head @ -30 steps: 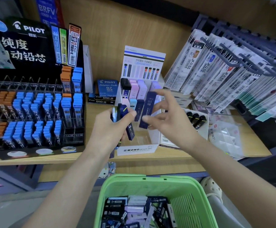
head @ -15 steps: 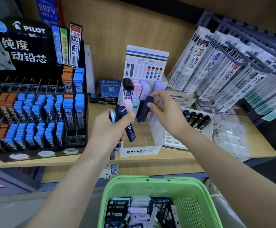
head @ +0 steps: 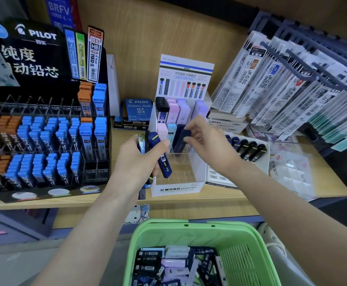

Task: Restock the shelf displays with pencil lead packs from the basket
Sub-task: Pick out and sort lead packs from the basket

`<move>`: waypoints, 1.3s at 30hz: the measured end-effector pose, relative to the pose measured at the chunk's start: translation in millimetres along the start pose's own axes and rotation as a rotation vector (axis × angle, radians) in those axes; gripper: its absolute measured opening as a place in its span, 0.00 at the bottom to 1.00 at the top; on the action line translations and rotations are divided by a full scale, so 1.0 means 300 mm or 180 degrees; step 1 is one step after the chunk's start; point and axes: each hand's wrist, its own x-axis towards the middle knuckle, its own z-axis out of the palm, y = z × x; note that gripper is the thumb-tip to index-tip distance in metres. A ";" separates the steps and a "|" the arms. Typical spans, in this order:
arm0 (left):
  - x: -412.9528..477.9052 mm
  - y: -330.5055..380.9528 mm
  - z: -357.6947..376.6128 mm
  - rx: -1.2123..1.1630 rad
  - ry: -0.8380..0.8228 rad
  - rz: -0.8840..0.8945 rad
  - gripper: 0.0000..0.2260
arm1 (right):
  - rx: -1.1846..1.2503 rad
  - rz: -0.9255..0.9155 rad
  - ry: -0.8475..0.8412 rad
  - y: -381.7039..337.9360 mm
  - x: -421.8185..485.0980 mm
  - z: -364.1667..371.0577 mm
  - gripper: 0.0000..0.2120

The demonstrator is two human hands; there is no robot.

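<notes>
The right hand (head: pixel 207 145) reaches into the white MONO display box (head: pixel 176 189), its fingers pinched on the top of a navy lead pack (head: pixel 180 140) standing in the box's middle row. Just left of the box's front, the left hand (head: pixel 136 162) has its fingers clamped round a bundle of dark blue packs (head: pixel 162 159). Below the box sits the green basket (head: pixel 168 230), holding loose packs (head: pixel 172 263).

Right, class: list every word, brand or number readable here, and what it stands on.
"PILOT": black display header.
"0.5 HB": orange-topped sample pack.
"PILOT 0.7 HB": blue box.
"MONO graph MG": white display box.
"JF-0.5": hanging refill packs.
Everything else: too small or blurred.
</notes>
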 end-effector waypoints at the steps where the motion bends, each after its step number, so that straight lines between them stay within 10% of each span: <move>1: 0.000 0.000 0.000 -0.0001 0.0006 -0.0003 0.12 | -0.0106 -0.0042 0.0066 0.000 0.000 0.004 0.07; 14: -0.004 0.006 0.006 0.0059 -0.0100 -0.0082 0.13 | -0.0771 -0.0253 0.0673 -0.020 0.000 0.027 0.08; 26: -0.027 0.022 0.007 -0.0112 -0.0072 -0.0201 0.09 | 0.1923 0.0697 -0.0618 -0.141 -0.193 0.042 0.05; 39: -0.070 0.018 0.071 0.0372 -0.0905 0.0005 0.05 | 0.1619 0.0581 0.0164 -0.109 -0.260 -0.088 0.09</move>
